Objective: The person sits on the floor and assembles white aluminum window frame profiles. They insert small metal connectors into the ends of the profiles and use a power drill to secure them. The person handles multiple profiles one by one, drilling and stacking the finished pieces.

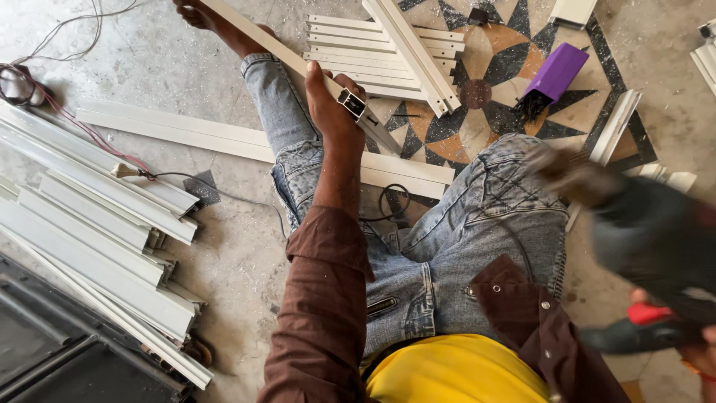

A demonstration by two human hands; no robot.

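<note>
I sit on the floor with my legs in blue jeans stretched out. My left hand [332,104] grips a long white metal profile [261,37] that lies slanted across my left leg. A small black and silver fitting [352,103] sits on the profile right at my fingers. At the lower right edge my right hand [697,351] holds a dark power drill [649,239] with a red trigger. The drill is blurred, and its front end [567,175] hovers over my right knee. Most of the right hand is out of view.
A pile of white profiles [97,246] lies at my left, and another stack [380,45] lies ahead on the patterned floor inlay [485,82]. A purple box [556,71] with dark screws spilling out is at the upper right. Red and grey cables [67,119] run along the left.
</note>
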